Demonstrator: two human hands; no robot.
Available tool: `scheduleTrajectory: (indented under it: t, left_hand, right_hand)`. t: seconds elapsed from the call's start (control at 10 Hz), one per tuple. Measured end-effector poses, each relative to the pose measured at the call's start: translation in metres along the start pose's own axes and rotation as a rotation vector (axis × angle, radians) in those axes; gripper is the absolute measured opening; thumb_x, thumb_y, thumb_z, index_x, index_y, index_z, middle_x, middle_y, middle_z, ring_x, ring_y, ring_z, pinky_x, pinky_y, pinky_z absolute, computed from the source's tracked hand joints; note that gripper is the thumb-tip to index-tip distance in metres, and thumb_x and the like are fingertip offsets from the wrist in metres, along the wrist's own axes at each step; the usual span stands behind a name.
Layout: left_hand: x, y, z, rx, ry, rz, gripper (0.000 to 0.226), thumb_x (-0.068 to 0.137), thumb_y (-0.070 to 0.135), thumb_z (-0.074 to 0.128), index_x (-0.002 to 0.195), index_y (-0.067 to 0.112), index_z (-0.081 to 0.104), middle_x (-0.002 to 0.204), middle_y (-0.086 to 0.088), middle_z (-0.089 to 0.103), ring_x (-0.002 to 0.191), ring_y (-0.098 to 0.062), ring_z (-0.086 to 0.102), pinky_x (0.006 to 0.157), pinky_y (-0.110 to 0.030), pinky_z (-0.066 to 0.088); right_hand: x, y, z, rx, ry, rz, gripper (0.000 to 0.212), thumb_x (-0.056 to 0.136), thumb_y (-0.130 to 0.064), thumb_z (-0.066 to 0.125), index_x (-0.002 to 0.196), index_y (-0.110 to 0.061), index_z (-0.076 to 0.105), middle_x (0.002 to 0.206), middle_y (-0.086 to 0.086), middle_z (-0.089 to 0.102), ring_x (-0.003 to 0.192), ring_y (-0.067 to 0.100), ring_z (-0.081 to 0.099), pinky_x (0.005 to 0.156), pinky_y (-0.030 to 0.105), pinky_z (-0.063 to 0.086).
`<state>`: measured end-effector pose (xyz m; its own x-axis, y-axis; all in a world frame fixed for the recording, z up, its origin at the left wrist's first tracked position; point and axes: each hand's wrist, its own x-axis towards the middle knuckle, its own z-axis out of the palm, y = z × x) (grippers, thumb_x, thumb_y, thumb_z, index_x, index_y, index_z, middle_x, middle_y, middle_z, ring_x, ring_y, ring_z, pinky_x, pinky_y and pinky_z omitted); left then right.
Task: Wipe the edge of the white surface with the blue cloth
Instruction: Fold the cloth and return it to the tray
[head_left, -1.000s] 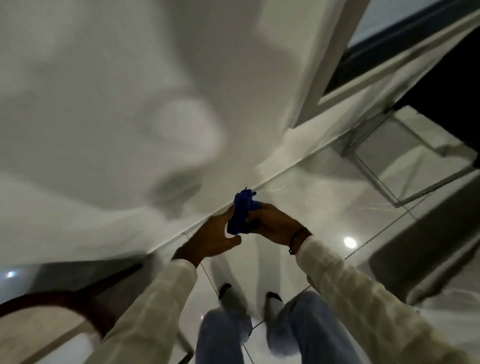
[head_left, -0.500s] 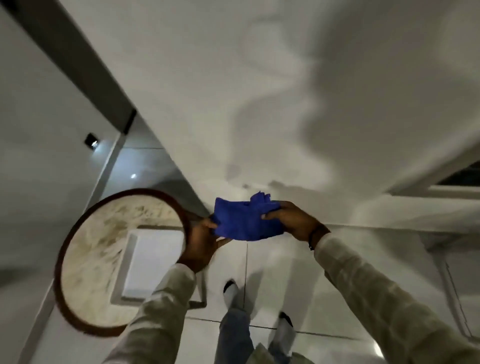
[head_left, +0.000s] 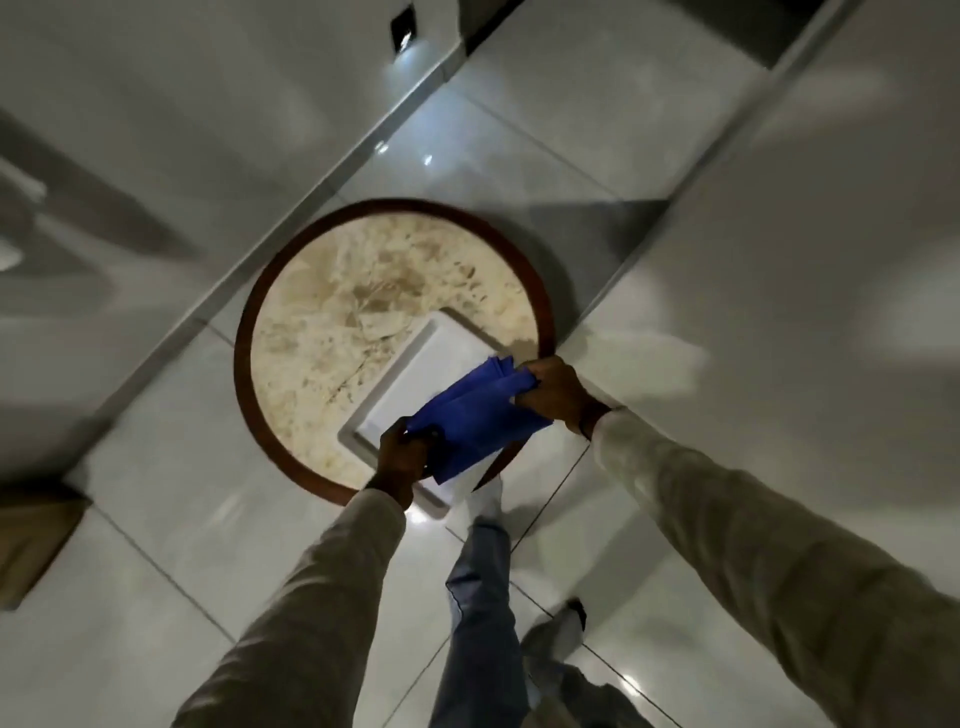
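Observation:
Both hands hold the blue cloth (head_left: 475, 418) stretched out in the air between them. My left hand (head_left: 402, 454) pinches its lower left corner and my right hand (head_left: 556, 392) grips its upper right end. The white surface (head_left: 779, 312) rises on the right, and its edge runs diagonally from upper right down to my right hand. The cloth hangs over a white rectangular tray (head_left: 421, 379), apart from the white surface.
A round table (head_left: 332, 332) with a dark wooden rim and a mottled beige top stands on the glossy tiled floor, holding the tray. A brown box corner (head_left: 36, 540) sits at the left. My legs and feet show below.
The view has swung left and down: the round table and tray moved to the centre. The bunched cloth has been spread out between both hands.

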<state>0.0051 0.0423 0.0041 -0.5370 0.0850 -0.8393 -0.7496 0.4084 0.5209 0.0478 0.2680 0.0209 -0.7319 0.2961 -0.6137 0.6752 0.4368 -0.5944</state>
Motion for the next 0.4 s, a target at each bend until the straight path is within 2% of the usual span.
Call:
scheduleTrajectory:
  t: [0.1, 0.2, 0.3, 0.4]
  left_hand:
    - [0.037, -0.013, -0.018, 0.070, -0.001, -0.088, 0.038, 0.104, 0.001, 0.058, 0.142, 0.004, 0.057, 0.142, -0.027, 0.064, 0.130, -0.046, 0.066, 0.107, -0.057, 0.059]
    - [0.057, -0.021, -0.022, 0.203, 0.030, -0.110, 0.043, 0.099, -0.002, 0.058, 0.142, -0.004, 0.057, 0.139, -0.032, 0.064, 0.127, -0.049, 0.067, 0.105, -0.060, 0.060]
    - [0.067, -0.023, -0.018, 0.294, 0.046, -0.128, 0.046, 0.097, 0.001, 0.060, 0.142, -0.008, 0.058, 0.139, -0.033, 0.064, 0.127, -0.050, 0.066, 0.108, -0.057, 0.059]
    - [0.058, -0.017, -0.008, 0.417, 0.132, -0.137, 0.051, 0.101, 0.013, 0.058, 0.148, -0.007, 0.054, 0.146, -0.030, 0.060, 0.134, -0.047, 0.061, 0.115, -0.052, 0.053]
  right_hand:
    - [0.046, -0.006, 0.031, -0.153, -0.102, -0.036, 0.012, 0.091, -0.006, 0.060, 0.090, -0.001, 0.070, 0.106, 0.026, 0.072, 0.097, 0.033, 0.065, 0.097, 0.046, 0.052]
    - [0.070, -0.006, 0.052, -0.212, -0.161, -0.004, 0.024, 0.091, -0.007, 0.059, 0.107, 0.007, 0.069, 0.113, 0.027, 0.073, 0.111, 0.041, 0.067, 0.100, 0.048, 0.053]
    - [0.078, -0.002, 0.059, -0.250, -0.187, 0.004, 0.028, 0.090, -0.007, 0.060, 0.115, 0.002, 0.069, 0.119, 0.024, 0.072, 0.117, 0.041, 0.065, 0.103, 0.046, 0.052]
    - [0.078, -0.002, 0.046, -0.106, -0.078, 0.046, 0.039, 0.091, -0.005, 0.063, 0.130, -0.003, 0.065, 0.131, 0.019, 0.069, 0.125, 0.035, 0.063, 0.110, 0.042, 0.050]
